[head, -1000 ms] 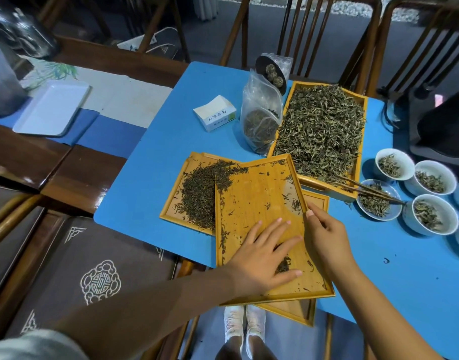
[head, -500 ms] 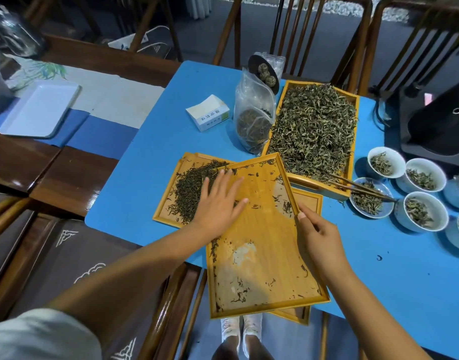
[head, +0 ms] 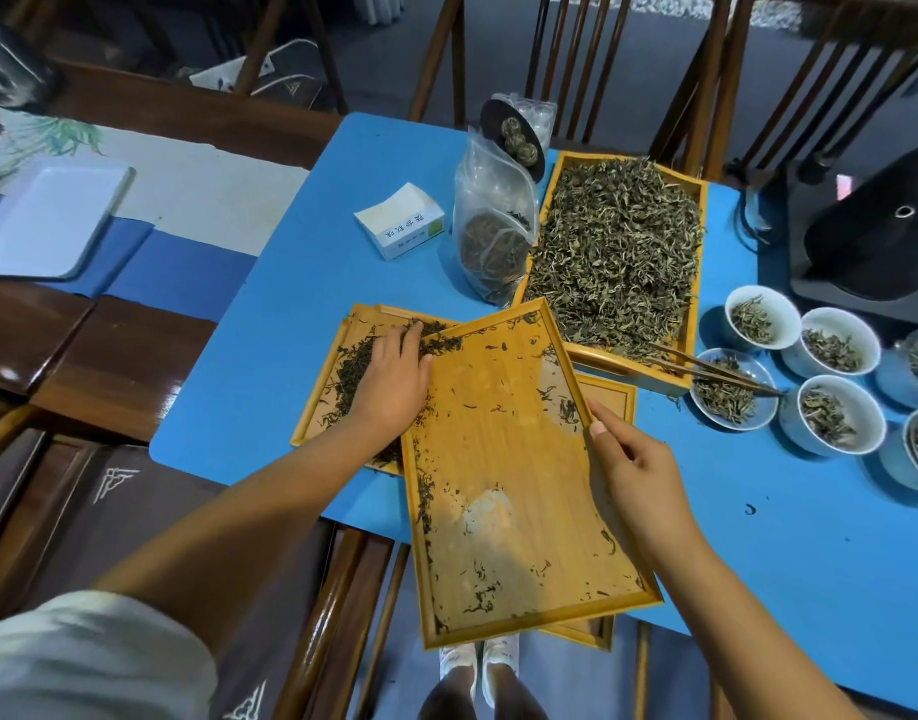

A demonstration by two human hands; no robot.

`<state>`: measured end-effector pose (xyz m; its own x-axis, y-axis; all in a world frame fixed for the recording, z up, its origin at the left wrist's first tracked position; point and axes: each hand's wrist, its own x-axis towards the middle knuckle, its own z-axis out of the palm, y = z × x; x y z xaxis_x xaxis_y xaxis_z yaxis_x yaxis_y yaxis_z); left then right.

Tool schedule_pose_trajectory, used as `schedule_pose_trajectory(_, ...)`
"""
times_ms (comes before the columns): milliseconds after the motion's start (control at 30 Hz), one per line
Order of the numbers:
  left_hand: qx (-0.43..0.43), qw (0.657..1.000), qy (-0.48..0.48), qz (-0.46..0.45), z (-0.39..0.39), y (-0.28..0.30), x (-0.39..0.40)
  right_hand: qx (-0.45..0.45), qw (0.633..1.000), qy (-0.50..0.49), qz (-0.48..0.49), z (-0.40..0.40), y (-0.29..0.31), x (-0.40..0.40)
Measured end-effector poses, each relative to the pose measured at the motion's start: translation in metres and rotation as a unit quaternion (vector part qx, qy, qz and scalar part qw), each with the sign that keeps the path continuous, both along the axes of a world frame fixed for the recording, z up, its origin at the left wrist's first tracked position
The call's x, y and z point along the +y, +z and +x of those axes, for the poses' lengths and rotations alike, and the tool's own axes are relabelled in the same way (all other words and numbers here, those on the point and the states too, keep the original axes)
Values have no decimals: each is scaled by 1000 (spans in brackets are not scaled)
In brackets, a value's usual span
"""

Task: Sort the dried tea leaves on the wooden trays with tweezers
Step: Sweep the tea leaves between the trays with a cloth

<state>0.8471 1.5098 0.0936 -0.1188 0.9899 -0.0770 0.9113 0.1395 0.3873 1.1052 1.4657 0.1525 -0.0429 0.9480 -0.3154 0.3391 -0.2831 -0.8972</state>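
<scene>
White box (head: 400, 220), plastic bag (head: 493, 231) on blue table (head: 269, 324); white plate (head: 46, 220) far left.

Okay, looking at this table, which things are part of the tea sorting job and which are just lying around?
Part of the job:
- top tray, held by right hand
- lower tray with dark leaves under left hand
- full tray
- tweezers
- bowls of leaves

Just lying about:
- white box
- bag
- white dish
- black object

head: single view | looks steeply down and forward | close over blue table (head: 290, 283)
</scene>
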Motion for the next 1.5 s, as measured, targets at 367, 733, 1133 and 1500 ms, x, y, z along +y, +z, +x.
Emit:
schedule_pose_trajectory(367, 5, 998, -40, -37, -22, -7, 14, -28, 1000, 11, -1, 2, 0, 4)
schedule_pose_trajectory(733, 38, 999, -36, -5, -15, 3, 11, -10, 1000, 2, 3, 4, 2, 6)
schedule_pose_trajectory(1133, 47, 999, 6, -18, 2, 5, 26, -18, 1000, 18, 11, 0, 5, 1)
schedule_pose_trajectory(1500, -46, 998, -4, -33, -25, 4, 11, -30, 999, 11, 17, 6, 2, 2)
